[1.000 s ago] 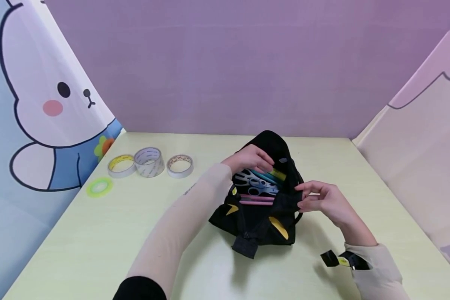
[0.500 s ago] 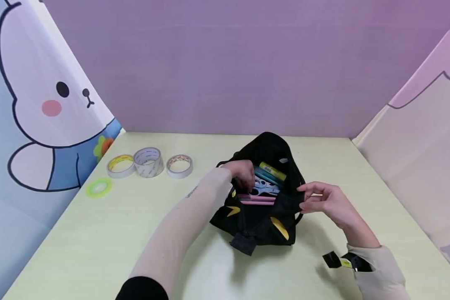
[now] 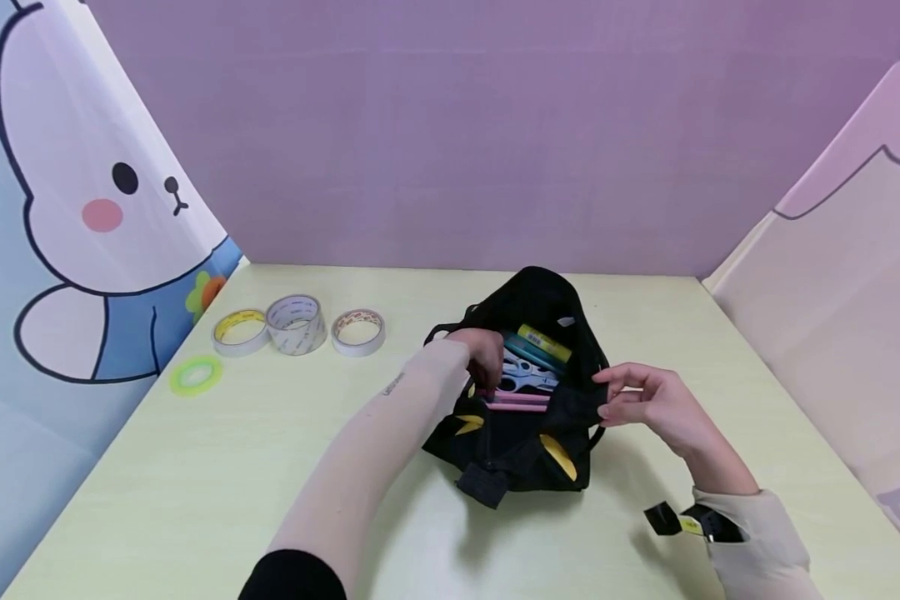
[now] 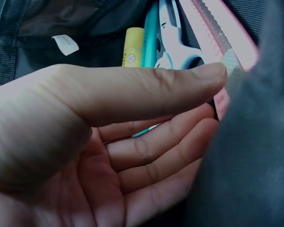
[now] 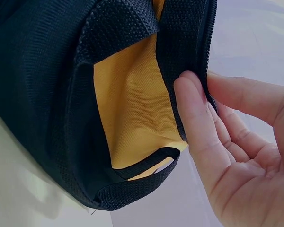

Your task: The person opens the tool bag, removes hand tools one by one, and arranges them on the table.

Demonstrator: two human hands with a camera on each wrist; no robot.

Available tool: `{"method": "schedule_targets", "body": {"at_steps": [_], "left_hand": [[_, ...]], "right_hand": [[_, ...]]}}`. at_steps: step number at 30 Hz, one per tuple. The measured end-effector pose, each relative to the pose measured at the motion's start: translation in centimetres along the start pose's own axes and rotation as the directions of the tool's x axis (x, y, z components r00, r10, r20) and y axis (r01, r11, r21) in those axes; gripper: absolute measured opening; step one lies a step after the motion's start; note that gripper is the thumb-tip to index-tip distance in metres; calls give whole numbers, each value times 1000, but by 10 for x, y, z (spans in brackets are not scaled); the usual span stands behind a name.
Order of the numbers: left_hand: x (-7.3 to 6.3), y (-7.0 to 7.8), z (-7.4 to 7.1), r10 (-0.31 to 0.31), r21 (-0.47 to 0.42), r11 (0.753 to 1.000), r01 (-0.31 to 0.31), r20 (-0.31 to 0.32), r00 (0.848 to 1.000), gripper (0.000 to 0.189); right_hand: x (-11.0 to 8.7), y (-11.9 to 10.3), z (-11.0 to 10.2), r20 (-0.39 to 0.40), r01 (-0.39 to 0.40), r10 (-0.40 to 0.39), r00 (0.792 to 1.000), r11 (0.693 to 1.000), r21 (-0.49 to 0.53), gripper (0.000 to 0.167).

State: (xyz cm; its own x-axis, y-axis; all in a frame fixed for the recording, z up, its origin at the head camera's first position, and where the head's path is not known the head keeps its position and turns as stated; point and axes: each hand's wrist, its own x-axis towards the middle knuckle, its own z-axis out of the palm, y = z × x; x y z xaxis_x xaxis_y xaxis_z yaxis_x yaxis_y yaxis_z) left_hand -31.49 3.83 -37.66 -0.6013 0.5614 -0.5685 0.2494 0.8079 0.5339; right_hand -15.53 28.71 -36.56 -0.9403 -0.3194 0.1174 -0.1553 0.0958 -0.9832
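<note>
A black zippered bag [image 3: 517, 454] with yellow patches lies on the table, its mouth spread. My right hand [image 5: 246, 137] pinches the zipper edge at its right side between thumb and fingers. My left hand [image 3: 483, 354] reaches into the bag from the left, thumb extended and fingers curved. Its fingertips are right at the end of a pink ridged tool [image 4: 206, 35]; I cannot tell whether they pinch it. Beside this are light-blue-handled scissors [image 3: 525, 375], a teal stick-like item [image 3: 534, 354] and a yellow tube [image 3: 544, 342]. The bag's front wall hides part of the left hand.
On the table's left side stand a yellow-lined tape roll [image 3: 241, 333], a wide clear tape roll [image 3: 296, 325] and a narrower roll [image 3: 357, 332]. A lime-green ring [image 3: 196, 376] lies in front of them. Purple cloth [image 3: 450, 142] rises behind the table.
My left hand has gone from above the yellow tube down and towards the front left inside the bag, to the pink tool. The right hand keeps its pinch on the bag's edge.
</note>
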Motion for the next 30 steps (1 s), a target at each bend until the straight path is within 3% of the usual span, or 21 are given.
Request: {"method": "schedule_targets", "body": {"at_steps": [4, 10, 14, 23, 30], "left_hand": [[1, 1, 5, -21, 3, 1000, 21, 7, 1000, 16], [1, 9, 10, -67, 177, 982, 61, 25, 997, 21], [2, 11, 10, -103, 208, 973, 97, 17, 995, 25], [1, 9, 12, -34, 141, 989, 34, 3, 999, 24], [-1, 9, 12, -17, 193, 981, 13, 19, 1000, 26]], "right_hand": [[0, -1, 0, 9, 3, -3, 1000, 1000, -5, 31], [0, -1, 0, 8, 4, -4, 1000, 1000, 3, 31], [0, -1, 0, 2, -1, 1, 1000, 1000, 1, 31], [0, -1, -1, 2, 6, -6, 1000, 1000, 2, 32], [-1, 1, -1, 5, 10, -10, 1000, 1000, 1, 30]]}}
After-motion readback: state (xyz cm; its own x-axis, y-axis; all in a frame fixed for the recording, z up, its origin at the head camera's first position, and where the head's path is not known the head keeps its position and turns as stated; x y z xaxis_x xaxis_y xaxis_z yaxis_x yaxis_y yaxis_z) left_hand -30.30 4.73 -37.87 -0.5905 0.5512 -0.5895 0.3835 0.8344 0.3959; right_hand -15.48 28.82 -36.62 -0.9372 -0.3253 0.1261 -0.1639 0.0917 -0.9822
